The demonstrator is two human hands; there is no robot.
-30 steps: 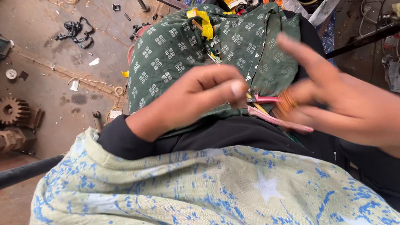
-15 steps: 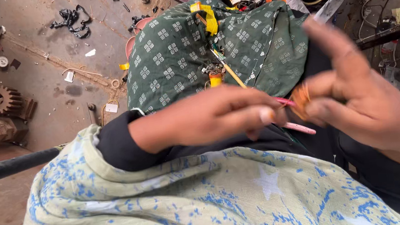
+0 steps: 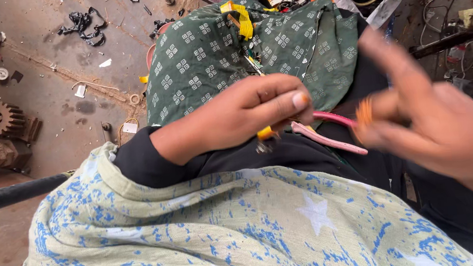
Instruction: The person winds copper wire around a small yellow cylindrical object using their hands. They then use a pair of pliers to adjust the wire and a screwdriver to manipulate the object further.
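Left fingers: I see my left hand [image 3: 246,114] curled narrow, thumb and forefinger pinched on a small yellow-and-metal part [image 3: 264,136] that pokes out just below the fingertips.
Right fingers: my right hand [image 3: 438,125] is blurred; the forefinger points up and the others are half-curled. An orange ring-like piece [image 3: 365,112] sits at the fingertips, though I cannot tell whether they grip it.
Pink-handled tool: the pink handles [image 3: 329,130] lie between my two hands, one end under my left fingertips, the other reaching toward the orange piece. Smooth, slim, slightly curved, plastic-coated.
Lap: a green cloth [image 3: 206,55] with a pale square print drapes over my knees, soft and creased, a yellow strap [image 3: 242,16] across its top.
Shawl: pale, coarse-woven cloth [image 3: 200,235] splashed with blue covers the near foreground.
Sleeve: dark knit, snug at my left wrist.
Floor: rusty brown and gritty, with a toothed metal gear [image 3: 1,118] at the left and black scraps [image 3: 81,20] well apart from my hands.
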